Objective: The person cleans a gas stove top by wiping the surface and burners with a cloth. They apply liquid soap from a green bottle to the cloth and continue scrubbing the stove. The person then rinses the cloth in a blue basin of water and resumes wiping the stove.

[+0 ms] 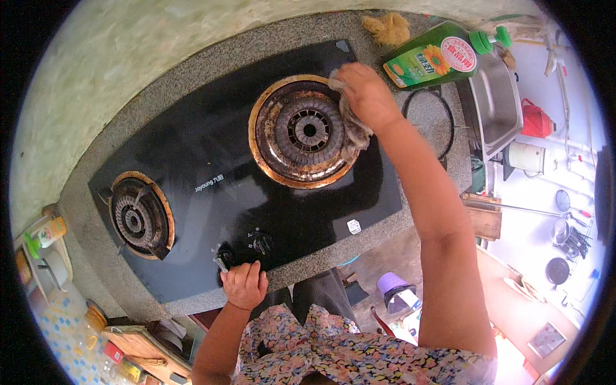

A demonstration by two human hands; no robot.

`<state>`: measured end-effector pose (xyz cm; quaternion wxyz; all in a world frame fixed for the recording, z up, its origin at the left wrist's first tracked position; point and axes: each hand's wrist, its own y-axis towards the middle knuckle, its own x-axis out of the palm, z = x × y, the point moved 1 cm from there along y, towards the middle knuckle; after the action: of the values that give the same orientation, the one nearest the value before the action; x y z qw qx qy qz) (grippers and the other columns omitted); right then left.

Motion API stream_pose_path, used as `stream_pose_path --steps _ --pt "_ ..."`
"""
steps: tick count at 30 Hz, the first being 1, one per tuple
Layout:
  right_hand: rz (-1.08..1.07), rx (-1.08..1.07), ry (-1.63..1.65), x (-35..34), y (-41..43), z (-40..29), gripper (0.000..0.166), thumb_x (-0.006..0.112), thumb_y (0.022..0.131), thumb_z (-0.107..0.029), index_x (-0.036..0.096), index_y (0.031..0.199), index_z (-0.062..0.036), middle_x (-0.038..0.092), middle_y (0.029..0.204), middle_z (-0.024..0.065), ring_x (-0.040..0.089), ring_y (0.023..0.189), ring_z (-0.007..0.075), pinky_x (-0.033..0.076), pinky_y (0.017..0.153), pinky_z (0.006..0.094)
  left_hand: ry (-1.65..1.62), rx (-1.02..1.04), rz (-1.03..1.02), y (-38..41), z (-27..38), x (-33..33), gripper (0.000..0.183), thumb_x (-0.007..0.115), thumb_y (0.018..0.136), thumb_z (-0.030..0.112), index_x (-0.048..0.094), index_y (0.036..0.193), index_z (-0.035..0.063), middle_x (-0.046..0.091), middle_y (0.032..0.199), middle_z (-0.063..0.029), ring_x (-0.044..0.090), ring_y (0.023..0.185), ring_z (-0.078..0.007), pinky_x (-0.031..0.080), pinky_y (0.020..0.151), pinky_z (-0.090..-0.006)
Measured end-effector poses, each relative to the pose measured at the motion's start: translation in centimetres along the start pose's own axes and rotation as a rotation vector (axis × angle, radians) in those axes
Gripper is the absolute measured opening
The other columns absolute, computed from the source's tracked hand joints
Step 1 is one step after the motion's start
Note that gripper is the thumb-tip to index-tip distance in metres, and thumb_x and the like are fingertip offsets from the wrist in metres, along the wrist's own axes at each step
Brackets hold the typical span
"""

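My right hand (361, 96) presses a wet grey-brown rag (355, 127) against the right rim of the large gas burner (309, 130). The burner's ring is rusty and stained, and no pan support sits over it. Low on the black glass cooktop (202, 211), my left hand (245, 285) rests at the front edge with curled fingers. Just beyond its fingertips is the left control knob (224, 253), with a shiny strip beside it; whether the fingers grip anything is unclear. The right control knob (262, 243) is a little further right.
A green pump bottle of detergent (433, 60) stands at the back right, beside a tan scrubbing pad (386, 29). A black wire ring (445, 113) lies on the granite counter (418, 127) before the steel sink (498, 106). The smaller burner (137, 216) is at left.
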<state>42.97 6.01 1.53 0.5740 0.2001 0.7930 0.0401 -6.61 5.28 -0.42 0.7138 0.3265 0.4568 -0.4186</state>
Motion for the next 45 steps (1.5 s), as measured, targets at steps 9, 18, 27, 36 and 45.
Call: stream_pose_path --steps 9,18,27,36,45 --pt "-0.106 0.044 -0.01 -3.5 -7.9 -1.0 0.032 0.06 0.078 0.004 0.067 0.108 -0.0036 0.064 0.118 0.0186 0.06 0.107 0.0401 0.05 0.095 0.0473 0.004 -0.003 0.009 0.2 0.5 -0.2 0.036 0.072 0.08 0.026 0.068 0.112 0.0112 0.059 0.106 -0.0063 0.056 0.094 -0.027 0.039 0.082 -0.046" --pt "0.092 0.023 0.037 0.2 -4.0 -0.1 0.032 0.06 0.082 -0.001 0.067 0.114 -0.0048 0.065 0.117 0.0172 0.058 0.105 0.0396 0.049 0.093 0.0456 -0.013 0.005 0.035 0.1 0.1 0.0 0.038 0.072 0.08 0.024 0.067 0.114 0.0105 0.058 0.107 -0.0078 0.057 0.093 -0.0286 0.041 0.082 -0.0469" --pt "-0.121 0.108 0.137 -1.5 -15.5 -13.0 0.04 0.063 0.074 -0.002 0.063 0.113 -0.0086 0.061 0.119 0.0133 0.059 0.105 0.0346 0.053 0.087 0.0408 0.013 -0.015 0.005 0.2 0.4 -0.1 0.038 0.072 0.078 0.023 0.067 0.114 0.0108 0.058 0.108 -0.0075 0.055 0.096 -0.0293 0.041 0.082 -0.0472" --pt "0.127 0.09 0.021 -1.7 -10.5 -3.6 0.036 0.062 0.075 -0.001 0.064 0.11 -0.0063 0.062 0.115 0.0142 0.058 0.099 0.0381 0.051 0.087 0.0436 0.057 0.054 0.105 0.4 0.6 0.3 0.036 0.069 0.082 0.023 0.064 0.115 0.0091 0.055 0.109 -0.0096 0.054 0.096 -0.0298 0.041 0.086 -0.0467" --pt "-0.021 0.206 0.069 -1.7 -17.0 -12.7 0.038 0.063 0.076 0.003 0.065 0.114 -0.0002 0.061 0.115 0.017 0.057 0.097 0.0388 0.05 0.085 0.0457 -0.002 -0.001 0.035 1.1 0.8 -0.2 0.039 0.073 0.075 0.022 0.065 0.112 0.0114 0.056 0.106 -0.0086 0.055 0.094 -0.0305 0.04 0.079 -0.0484"
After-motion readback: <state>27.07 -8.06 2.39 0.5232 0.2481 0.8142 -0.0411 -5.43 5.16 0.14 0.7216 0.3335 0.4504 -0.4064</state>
